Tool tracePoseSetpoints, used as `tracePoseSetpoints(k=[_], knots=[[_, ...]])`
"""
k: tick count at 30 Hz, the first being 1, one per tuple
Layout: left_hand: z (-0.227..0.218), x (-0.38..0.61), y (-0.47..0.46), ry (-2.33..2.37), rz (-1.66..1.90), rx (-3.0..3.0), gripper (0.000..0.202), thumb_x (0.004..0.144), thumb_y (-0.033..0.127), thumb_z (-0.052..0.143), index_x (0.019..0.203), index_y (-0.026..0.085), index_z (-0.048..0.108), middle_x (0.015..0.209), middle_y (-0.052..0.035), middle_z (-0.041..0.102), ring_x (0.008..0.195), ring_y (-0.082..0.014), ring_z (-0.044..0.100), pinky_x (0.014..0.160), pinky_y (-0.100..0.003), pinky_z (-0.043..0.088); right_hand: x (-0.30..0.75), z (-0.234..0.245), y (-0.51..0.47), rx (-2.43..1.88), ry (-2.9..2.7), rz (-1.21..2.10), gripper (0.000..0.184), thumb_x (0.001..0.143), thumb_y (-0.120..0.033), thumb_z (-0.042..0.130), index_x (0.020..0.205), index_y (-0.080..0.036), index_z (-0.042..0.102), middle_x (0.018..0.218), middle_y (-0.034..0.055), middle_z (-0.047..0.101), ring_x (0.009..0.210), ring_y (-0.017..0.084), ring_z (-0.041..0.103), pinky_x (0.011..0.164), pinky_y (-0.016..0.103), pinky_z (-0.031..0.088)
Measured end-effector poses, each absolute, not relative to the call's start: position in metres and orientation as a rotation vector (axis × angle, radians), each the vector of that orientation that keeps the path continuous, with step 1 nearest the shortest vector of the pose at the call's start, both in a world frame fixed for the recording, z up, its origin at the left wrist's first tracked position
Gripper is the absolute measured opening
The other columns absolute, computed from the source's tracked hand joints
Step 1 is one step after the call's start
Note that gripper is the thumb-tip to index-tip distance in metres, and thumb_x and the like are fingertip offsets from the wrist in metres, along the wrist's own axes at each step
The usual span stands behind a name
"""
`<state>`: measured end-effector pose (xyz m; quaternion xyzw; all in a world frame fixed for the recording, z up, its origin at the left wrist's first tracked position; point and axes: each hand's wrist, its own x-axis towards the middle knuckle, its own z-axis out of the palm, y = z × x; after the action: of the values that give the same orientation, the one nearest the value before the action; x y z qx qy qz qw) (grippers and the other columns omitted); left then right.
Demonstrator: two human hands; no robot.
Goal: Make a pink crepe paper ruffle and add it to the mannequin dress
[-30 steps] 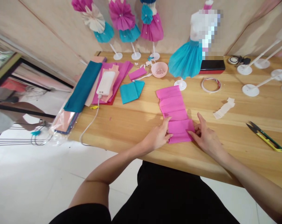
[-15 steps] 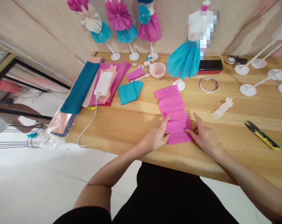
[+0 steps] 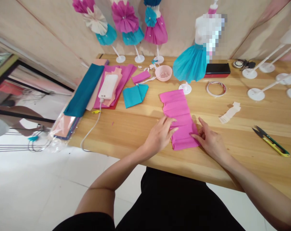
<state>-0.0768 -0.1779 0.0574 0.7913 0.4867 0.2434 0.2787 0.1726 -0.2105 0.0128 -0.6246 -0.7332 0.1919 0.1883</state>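
On the table, straight ahead of the person, a pink strip lies flat and creased crosswise, its near end close to the front edge. At its eight o'clock is the left hand, its grip parted — thumb and forefinger spread over the strip's left side, holding nothing between them; whether the tips press down, I cannot tell. From four o'clock the right hand meets the right edge, thumb tip on the strip and forefinger raised clear; whether this grip pinches the edge, I cannot tell. Taking the strip as the dial's centre, a dress stand with a teal skirt is just past twelve, a tape ring at two, a pale slip at three, and snips between three and four. A pink bowl sits at eleven; a folded teal piece and, beyond it, a power bank on sheets lie near ten.
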Motion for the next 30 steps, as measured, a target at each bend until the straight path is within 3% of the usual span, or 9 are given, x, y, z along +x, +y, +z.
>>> tracePoseSetpoints(k=[3, 7, 16, 21, 30], knots=[[0.046, -0.075, -0.151, 1.204, 0.681, 2.192, 0.023, 0.096, 0.027, 0.039, 0.104, 0.017, 0.058, 0.104, -0.0089, 0.057, 0.099, -0.018, 0.057, 0.092, -0.033, 0.046, 0.174, 0.013, -0.211, -1.739, -2.057, 0.534, 0.074, 0.087, -0.051, 0.056, 0.148, -0.021, 0.029, 0.078, 0.0015, 0.066, 0.059, 0.018, 0.06, 0.057, 0.03, 0.047], [0.028, -0.079, -0.12, 1.004, 0.581, 2.263, 0.022, 0.096, 0.026, 0.039, 0.096, 0.017, 0.059, 0.106, -0.0081, 0.061, 0.104, -0.0175, 0.057, 0.096, -0.033, 0.045, 0.176, 0.01, -0.211, -1.699, -2.053, 0.559, 0.072, 0.087, -0.051, 0.056, 0.148, -0.022, 0.029, 0.077, 0.0002, 0.064, 0.056, 0.015, 0.058, 0.056, 0.029, 0.046], [0.029, -0.089, -0.125, 0.886, 0.552, 2.25, 0.027, 0.087, 0.044, 0.056, 0.087, 0.017, 0.059, 0.129, -0.0138, 0.052, 0.127, -0.0225, 0.047, 0.104, -0.037, 0.04, 0.175, 0.008, -0.212, -1.689, -2.039, 0.579, 0.072, 0.087, -0.052, 0.056, 0.147, -0.022, 0.03, 0.077, -0.0004, 0.064, 0.055, 0.014, 0.057, 0.056, 0.028, 0.046], [0.02, -0.088, -0.127, 0.923, 0.5, 2.322, 0.028, 0.081, 0.046, 0.063, 0.086, 0.018, 0.058, 0.134, -0.0123, 0.049, 0.128, -0.0251, 0.044, 0.107, -0.043, 0.036, 0.172, 0.01, -0.214, -1.701, -2.044, 0.563, 0.07, 0.088, -0.05, 0.054, 0.147, -0.021, 0.03, 0.077, 0.0004, 0.064, 0.057, 0.015, 0.057, 0.057, 0.028, 0.047], [0.019, -0.088, -0.131, 0.933, 0.526, 2.422, 0.028, 0.085, 0.045, 0.059, 0.089, 0.018, 0.056, 0.132, -0.0139, 0.05, 0.127, -0.0255, 0.043, 0.107, -0.044, 0.035, 0.17, 0.015, -0.215, -1.714, -2.085, 0.553, 0.068, 0.091, -0.047, 0.05, 0.148, -0.019, 0.026, 0.079, 0.0027, 0.065, 0.06, 0.017, 0.059, 0.055, 0.029, 0.046]])
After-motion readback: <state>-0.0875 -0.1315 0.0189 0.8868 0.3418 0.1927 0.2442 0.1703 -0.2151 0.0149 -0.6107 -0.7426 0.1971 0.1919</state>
